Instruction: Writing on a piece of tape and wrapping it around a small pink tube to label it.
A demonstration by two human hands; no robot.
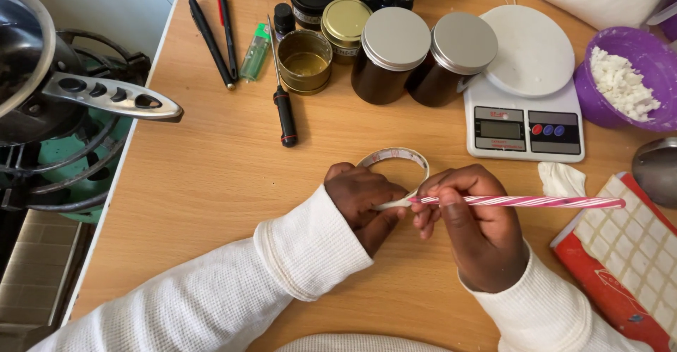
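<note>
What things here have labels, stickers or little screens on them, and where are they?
White kitchen scale: right of the jars; grey screen, three round buttons.
Two dark brown jars with silver lids: table middle; labels mostly hidden.
Gold-lidded tin: behind the open tin; pale label band.
Red flat pack of white square stickers: right edge.
White tape roll: at the left hand; printed edge.

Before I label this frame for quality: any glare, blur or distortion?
Head view: even soft light, sharp focus on the left hand, right hand and striped straw; mild glare on the silver jar lids; table edge bows slightly, wide-angle.
</note>
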